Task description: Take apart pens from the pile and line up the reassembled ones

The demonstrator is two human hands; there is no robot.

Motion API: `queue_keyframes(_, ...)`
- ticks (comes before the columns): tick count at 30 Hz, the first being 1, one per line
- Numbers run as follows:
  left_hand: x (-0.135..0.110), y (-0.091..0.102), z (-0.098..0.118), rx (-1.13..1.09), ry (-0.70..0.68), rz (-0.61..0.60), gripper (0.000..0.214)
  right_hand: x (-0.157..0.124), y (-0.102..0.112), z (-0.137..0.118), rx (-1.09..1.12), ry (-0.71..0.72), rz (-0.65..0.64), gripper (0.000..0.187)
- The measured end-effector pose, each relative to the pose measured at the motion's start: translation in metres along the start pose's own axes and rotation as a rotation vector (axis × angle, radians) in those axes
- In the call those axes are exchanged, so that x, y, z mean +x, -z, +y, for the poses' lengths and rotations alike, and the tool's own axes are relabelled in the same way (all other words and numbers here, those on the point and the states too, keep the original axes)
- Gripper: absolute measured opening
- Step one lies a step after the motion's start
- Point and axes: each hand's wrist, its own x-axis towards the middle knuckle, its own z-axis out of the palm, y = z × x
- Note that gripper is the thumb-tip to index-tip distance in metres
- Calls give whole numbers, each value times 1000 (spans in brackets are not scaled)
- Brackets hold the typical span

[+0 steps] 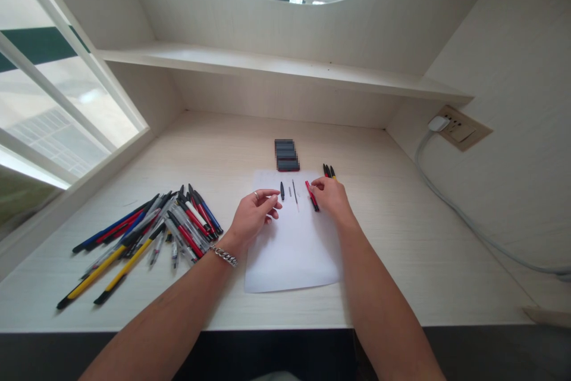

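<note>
My right hand (pixel 332 198) rests on a white sheet of paper (pixel 292 244), its fingers curled around a red pen barrel (pixel 311 194). My left hand (pixel 254 214), with a ring and a bracelet, lies at the sheet's left edge with fingers pinched together near a small black pen tip piece (pixel 282 191). A thin ink refill (pixel 295 194) and a tiny spring (pixel 289 191) lie on the paper between the hands. Two black-and-yellow pens (pixel 329 171) sit just beyond my right hand.
A heap of several red, blue, black and yellow pens (pixel 151 232) lies left on the pale wooden desk (pixel 401 238). A dark small box (pixel 286 155) sits behind the paper. A wall socket (pixel 457 128) with a white cable (pixel 450 202) is at right. A shelf (pixel 276 69) runs overhead.
</note>
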Motion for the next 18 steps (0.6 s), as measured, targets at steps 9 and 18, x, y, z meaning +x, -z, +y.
queue_keyframes(9, -2, -1, 2, -8, 30, -40, 42, 2, 9, 5, -14, -35, 22, 17)
queue_keyframes(18, -3, -4, 3, 47, 17, -42, 39, -3, 6, -3, -133, -48, -54, 19)
